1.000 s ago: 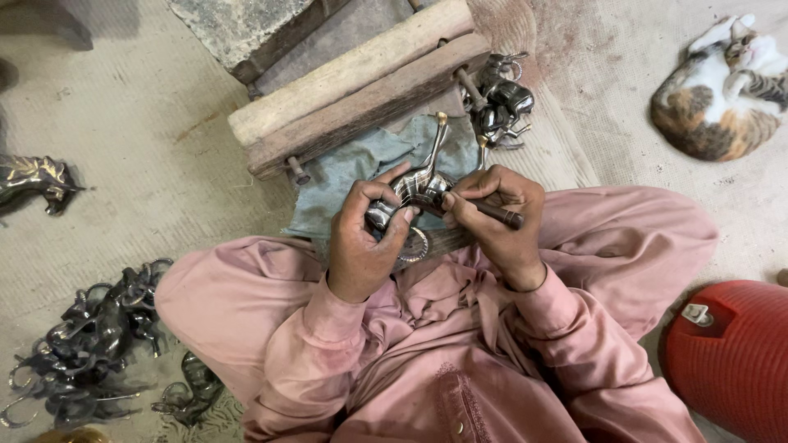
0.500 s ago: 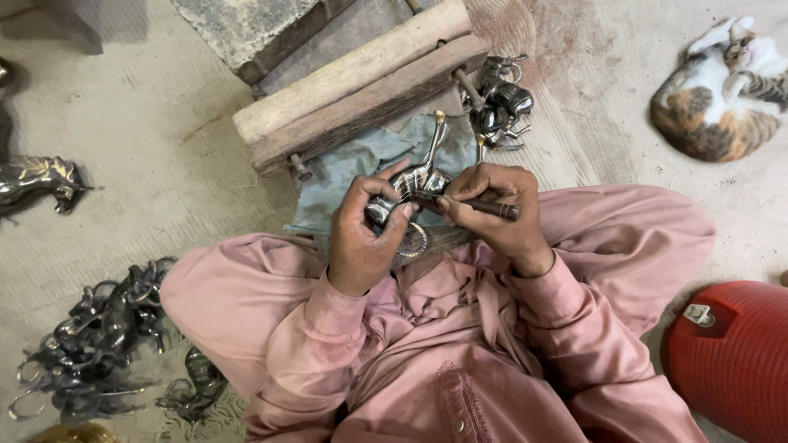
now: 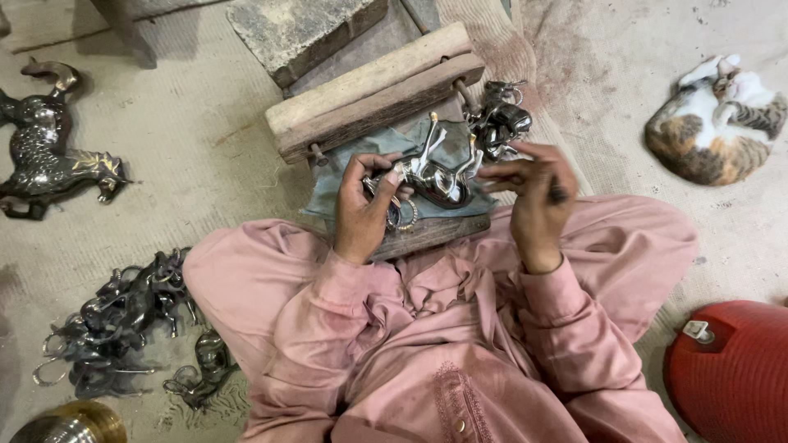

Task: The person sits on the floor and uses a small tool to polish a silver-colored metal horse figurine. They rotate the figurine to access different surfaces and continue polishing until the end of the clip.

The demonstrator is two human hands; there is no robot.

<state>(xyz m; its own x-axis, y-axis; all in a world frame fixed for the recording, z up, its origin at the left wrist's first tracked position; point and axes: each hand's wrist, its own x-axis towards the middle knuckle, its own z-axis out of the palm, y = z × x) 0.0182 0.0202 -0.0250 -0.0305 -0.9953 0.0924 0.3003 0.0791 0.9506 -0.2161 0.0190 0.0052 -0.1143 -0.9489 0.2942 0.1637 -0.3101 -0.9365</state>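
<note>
Metal horse figurine (image 3: 439, 176) gripped by left hand (image 3: 361, 209); right hand (image 3: 533, 197) pinches dark tool (image 3: 558, 194).

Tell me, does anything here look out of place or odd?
One thing stands out: a cat lies curled up on the bare floor at upper right, close to the metalwork. Otherwise, the left hand grips a shiny metal horse figure, and dull unfinished pieces lie heaped at left.

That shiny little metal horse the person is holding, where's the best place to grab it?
Hold the small shiny metal horse round its thick middle body, coming from the near left side, much as the left hand does now. Its thin legs stick up and away, so they look awkward to pinch. The right hand holds a dark tool at the other end, so probably keep clear there.
</note>
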